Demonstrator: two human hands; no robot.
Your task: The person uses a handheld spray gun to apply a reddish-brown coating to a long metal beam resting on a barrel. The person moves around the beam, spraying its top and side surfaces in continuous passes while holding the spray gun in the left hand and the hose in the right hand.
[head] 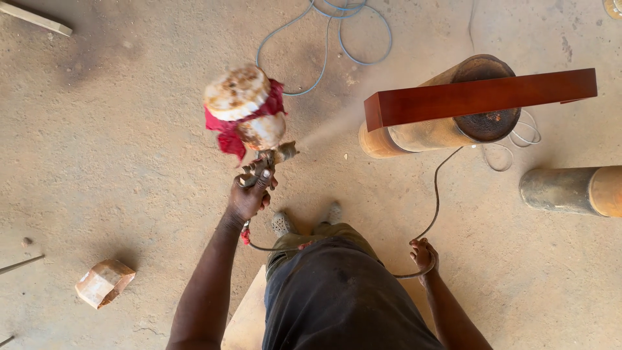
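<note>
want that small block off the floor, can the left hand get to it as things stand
Probably not freely: the left hand is closed on the spray gun, though the floor between it and the wooden block looks open.

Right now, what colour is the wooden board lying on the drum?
Glossy reddish-brown board, clearest in the head view.

A rust-speckled cream spray-gun cup [237, 91] wrapped in red cloth [228, 133] faces a glossy reddish-brown board [479, 97].

Even, warm daylight fills the view; the floor [129, 162] carries only soft, faint shadows. Focus is sharp overall, no glare, with slight wide-angle stretch toward the corners.
</note>
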